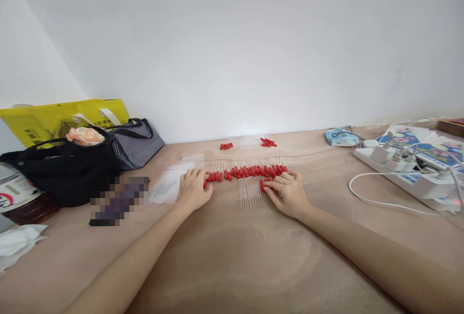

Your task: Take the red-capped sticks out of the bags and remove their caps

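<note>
A row of clear glass droppers with red rubber bulbs (246, 172) lies across the wooden table (232, 256). My left hand (193, 189) rests at the row's left end, fingers curled against the red bulbs there. My right hand (286, 191) sits at the right end, fingers pinched on a red bulb (262, 184). A bunch of bare clear tubes (249, 193) lies between my hands. Further back lie two small heaps of red bulbs (226, 146) (268, 142) beside more clear tubes (248, 141).
Clear plastic bags (170, 181) lie left of my left hand. A black bag (61, 169), a striped bag (136, 142) and a yellow bag (54, 118) stand at the left. A white power strip with plugs and cable (409, 174) lies at the right, near booklets and a face mask (340, 137).
</note>
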Demonstrator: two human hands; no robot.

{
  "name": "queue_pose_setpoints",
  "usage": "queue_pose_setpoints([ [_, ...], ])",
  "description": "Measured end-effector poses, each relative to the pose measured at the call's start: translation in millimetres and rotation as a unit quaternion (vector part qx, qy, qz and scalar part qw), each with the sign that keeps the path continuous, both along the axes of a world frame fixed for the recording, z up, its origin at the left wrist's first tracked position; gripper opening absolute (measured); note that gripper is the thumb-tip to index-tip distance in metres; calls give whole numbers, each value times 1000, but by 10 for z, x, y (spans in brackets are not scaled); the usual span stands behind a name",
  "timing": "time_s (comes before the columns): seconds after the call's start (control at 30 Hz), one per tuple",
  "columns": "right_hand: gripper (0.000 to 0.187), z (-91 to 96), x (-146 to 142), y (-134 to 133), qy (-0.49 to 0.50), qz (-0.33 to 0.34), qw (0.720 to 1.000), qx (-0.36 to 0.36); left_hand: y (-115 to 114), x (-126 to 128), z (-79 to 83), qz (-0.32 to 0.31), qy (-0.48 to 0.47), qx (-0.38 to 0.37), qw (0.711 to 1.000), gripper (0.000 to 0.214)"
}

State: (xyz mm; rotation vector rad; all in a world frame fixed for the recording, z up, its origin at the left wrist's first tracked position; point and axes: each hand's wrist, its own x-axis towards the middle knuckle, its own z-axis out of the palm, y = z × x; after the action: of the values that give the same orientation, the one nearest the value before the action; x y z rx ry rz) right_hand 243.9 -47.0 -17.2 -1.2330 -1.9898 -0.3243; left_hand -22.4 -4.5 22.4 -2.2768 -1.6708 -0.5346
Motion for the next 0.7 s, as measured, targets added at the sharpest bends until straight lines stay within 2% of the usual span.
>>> queue_pose_setpoints([
  [0.1,21,1,-1,1,-3,-2,1000,1,133,-77,1,14,29,-32,999,29],
  [0.2,22,-4,3,7,-15,-7,1000,5,170,-95,-12,31,42,-40,998,26],
  [0.47,21,-17,7,15,-1,8,1000,-1,186,-124,-41,97,38,32,994,25],
  [0.53,20,-17,5,14,4,13,1000,-4,200,-131,-67,87,33,36,995,21],
  [0.7,21,-7,2,10,0,16,1000,-2,210,-125,-123,13,34,47,998,18],
])
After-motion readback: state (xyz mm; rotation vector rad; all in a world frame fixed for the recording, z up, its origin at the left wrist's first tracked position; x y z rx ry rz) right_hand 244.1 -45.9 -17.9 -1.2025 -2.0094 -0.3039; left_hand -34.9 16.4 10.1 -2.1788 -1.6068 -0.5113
